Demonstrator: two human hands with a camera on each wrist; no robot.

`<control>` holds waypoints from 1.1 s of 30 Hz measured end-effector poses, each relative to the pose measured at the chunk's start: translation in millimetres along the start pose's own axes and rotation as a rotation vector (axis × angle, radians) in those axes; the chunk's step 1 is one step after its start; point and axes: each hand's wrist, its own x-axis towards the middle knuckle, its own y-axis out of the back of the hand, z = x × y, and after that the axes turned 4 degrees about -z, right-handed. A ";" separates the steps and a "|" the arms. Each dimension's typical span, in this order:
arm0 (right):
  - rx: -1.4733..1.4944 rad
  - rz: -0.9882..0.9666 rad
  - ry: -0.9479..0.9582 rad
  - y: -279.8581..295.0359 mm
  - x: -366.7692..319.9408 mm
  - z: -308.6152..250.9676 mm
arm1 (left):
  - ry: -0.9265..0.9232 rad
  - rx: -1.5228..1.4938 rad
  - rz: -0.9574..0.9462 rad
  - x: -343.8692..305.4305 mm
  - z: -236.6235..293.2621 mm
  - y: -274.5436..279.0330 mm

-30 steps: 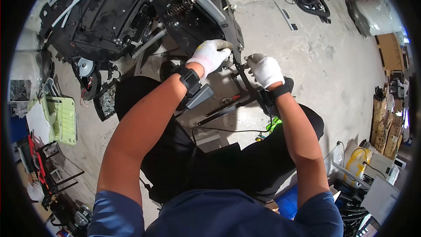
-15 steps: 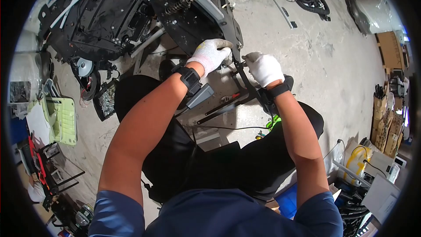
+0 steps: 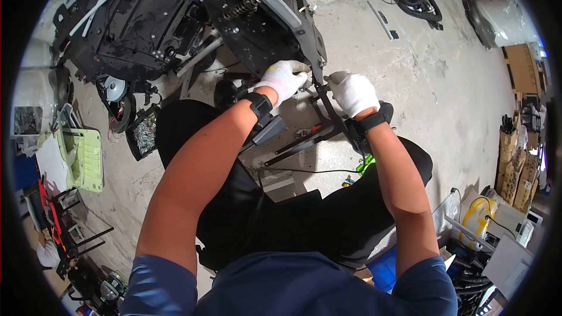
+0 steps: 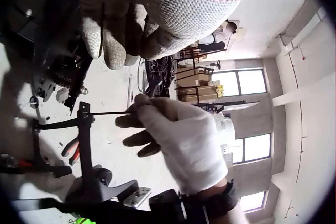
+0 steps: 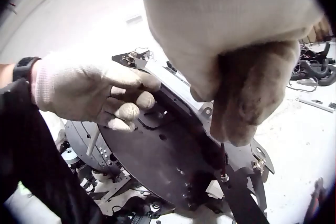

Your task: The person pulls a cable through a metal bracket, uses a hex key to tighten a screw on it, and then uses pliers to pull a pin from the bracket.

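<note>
- Pinches one thin, straight, dark rod point(image 4: 113, 112) in the right hand point(image 3: 353, 93), with the far end at the top of a flat black bar point(image 4: 85, 155).
- Holds the left hand point(image 5: 86, 90) beside a smooth, curve-edged black panel point(image 5: 157, 161), with loosely bent fingers clasping nothing.
- Wears two white knit-textured gloves point(image 4: 197, 3), grey at the fingers.
- Above, one coiled spring point(image 3: 241, 7) and two long, pale, crossed strips point(image 3: 96, 4).
- By the left knee, one angular black tray point(image 3: 132, 142) of small shiny pieces point(image 3: 144, 134).

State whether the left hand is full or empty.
The left hand looks empty: its fingers curl loosely, nothing visible between them in either wrist view.
</note>
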 end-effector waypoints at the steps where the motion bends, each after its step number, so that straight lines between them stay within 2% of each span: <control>1: -0.010 -0.025 -0.017 -0.3 1.3 -0.6 | 0.010 0.018 -0.008 0.3 -2.1 -1.9; 4: 0.034 -0.019 -0.008 -1.3 2.3 -0.5 | 0.021 0.014 -0.027 7.5 -16.1 -10.4; 8: 0.062 -0.046 0.029 0.6 4.5 -5.4 | -0.008 0.270 -0.059 15.6 -25.4 -24.9; 11: 0.222 -0.140 -0.035 -4.2 9.1 -9.5 | 0.037 0.265 -0.091 19.3 -23.5 -27.9; 13: 0.855 -0.223 -0.222 -13.7 10.8 -8.3 | -0.026 0.404 -0.105 24.9 -28.0 -30.7; 14: 0.855 -0.228 -0.222 -16.6 11.2 -6.3 | -0.022 0.402 -0.105 27.7 -29.8 -34.0; 16: 1.133 -0.240 -0.310 -10.5 8.9 -11.1 | 0.015 0.400 -0.098 31.4 -28.4 -40.5; 21: 1.097 -0.264 -0.327 -4.0 9.7 -5.0 | 0.027 0.342 -0.136 40.4 -30.4 -45.8; 23: 0.782 -0.266 -0.238 1.6 8.8 -7.1 | 0.024 0.372 -0.145 40.4 -29.4 -47.2; 24: 0.782 -0.266 -0.239 0.9 8.9 -6.3 | 0.023 0.404 -0.153 39.1 -28.0 -47.5; 26: 0.472 -0.191 -0.174 -1.6 8.7 -4.1 | 0.022 0.412 -0.143 37.3 -26.5 -48.1; 27: 0.471 -0.190 -0.175 -2.3 6.6 -4.2 | 0.020 0.421 -0.129 36.2 -24.6 -47.8; 29: 0.271 -0.084 0.015 -2.1 1.8 -3.5 | 0.069 0.431 -0.114 35.4 -18.3 -49.0; 31: 0.318 -0.070 -0.018 -8.8 3.0 1.6 | 0.118 0.441 -0.098 39.4 -19.9 -52.0; 33: 0.368 -0.060 -0.051 -9.0 3.9 5.0 | 0.045 0.428 -0.081 44.3 -28.1 -53.7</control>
